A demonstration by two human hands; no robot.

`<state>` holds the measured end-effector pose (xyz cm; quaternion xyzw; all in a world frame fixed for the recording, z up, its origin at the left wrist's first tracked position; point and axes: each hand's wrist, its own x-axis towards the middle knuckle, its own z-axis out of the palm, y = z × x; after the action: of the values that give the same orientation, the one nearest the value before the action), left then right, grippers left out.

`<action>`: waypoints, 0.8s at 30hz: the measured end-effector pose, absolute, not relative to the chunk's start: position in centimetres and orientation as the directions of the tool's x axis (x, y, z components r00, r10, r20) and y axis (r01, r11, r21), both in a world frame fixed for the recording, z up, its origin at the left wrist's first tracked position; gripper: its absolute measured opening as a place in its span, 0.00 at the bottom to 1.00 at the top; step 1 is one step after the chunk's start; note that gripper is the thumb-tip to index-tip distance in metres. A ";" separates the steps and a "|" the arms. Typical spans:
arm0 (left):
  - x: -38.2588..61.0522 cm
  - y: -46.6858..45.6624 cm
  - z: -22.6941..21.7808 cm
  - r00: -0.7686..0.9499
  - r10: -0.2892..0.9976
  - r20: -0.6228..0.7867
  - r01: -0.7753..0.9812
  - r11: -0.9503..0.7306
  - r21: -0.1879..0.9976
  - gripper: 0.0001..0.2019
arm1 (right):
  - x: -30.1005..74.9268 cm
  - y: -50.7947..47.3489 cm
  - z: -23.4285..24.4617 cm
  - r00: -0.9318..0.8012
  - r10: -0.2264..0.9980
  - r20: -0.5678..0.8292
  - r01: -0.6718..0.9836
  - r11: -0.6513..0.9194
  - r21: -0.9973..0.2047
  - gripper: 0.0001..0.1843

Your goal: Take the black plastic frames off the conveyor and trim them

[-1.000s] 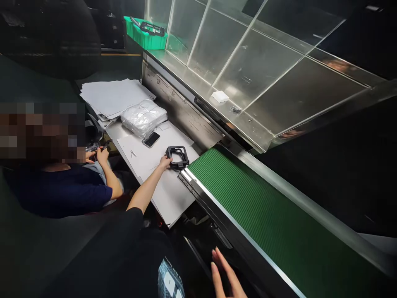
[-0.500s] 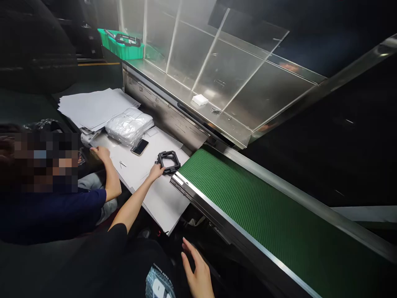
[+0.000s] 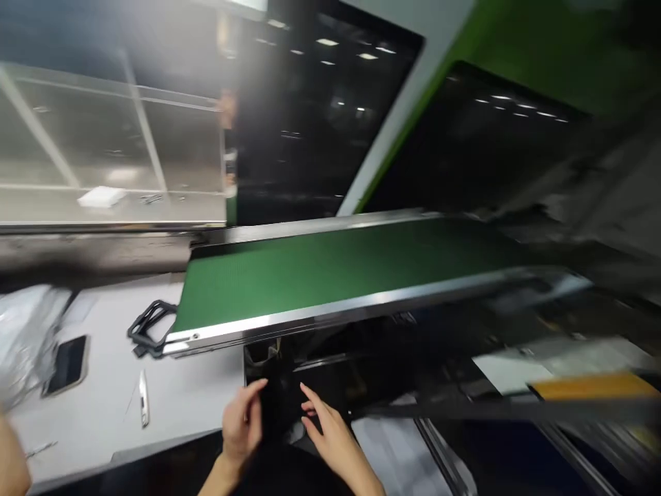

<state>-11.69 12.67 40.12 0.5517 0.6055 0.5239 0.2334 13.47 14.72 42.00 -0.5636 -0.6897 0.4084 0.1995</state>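
Head view, motion-blurred toward the right edge. Left hand (image 3: pixel 242 421) and right hand (image 3: pixel 325 428) hovering close together below the near edge of the green conveyor belt (image 3: pixel 330 269), both with fingers loosely spread and holding nothing; fingertips pointing up toward a dark recess (image 3: pixel 281 386) under the belt's steel rim, contact with it impossible to tell. Black plastic frame (image 3: pixel 149 329) lying flat on the white tabletop (image 3: pixel 103 406), touching the left end of the belt and partly tucked under its corner, well apart from both hands. Small metal blade-like piece (image 3: pixel 144 397) lying on the tabletop between frame and left hand. Phone (image 3: pixel 65 365) lying face up farther left, just beside a clear plastic bag (image 3: pixel 23 337). White pad (image 3: pixel 101 197) resting behind the transparent guard panel (image 3: pixel 103 148) at upper left. Part of another person's arm (image 3: pixel 9 458) showing at the lower left corner.
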 end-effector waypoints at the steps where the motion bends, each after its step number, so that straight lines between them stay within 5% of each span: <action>1: -10.1 12.8 40.3 -0.061 0.966 0.251 0.405 -0.206 0.891 0.19 | 14.5 14.5 42.4 -0.246 0.954 -0.172 0.615 0.016 -0.788 0.34; 4: -6.2 13.5 41.2 0.475 0.873 0.113 0.349 -0.304 0.886 0.22 | 18.4 13.2 42.8 -0.065 0.994 -0.090 0.619 -0.031 -0.785 0.35; 8: -2.2 14.4 42.0 0.750 0.662 0.004 0.310 -0.357 0.881 0.23 | 24.7 10.0 41.8 0.205 0.979 0.013 0.689 -0.135 -0.712 0.35; 17: 2.9 17.1 36.4 0.732 0.664 -0.154 0.492 -0.358 0.793 0.26 | 41.2 1.1 39.9 0.671 0.721 0.171 0.646 -0.456 -0.612 0.30; 24: 7.8 18.6 28.8 0.636 0.593 -0.494 0.737 -0.280 0.615 0.21 | 52.9 -5.6 39.4 0.894 0.426 0.141 0.439 -0.764 -0.473 0.29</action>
<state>7.84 18.57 28.84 0.7955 0.4181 -0.0839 0.4306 52.85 -5.60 39.37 -0.9391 -0.2302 -0.0126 0.2548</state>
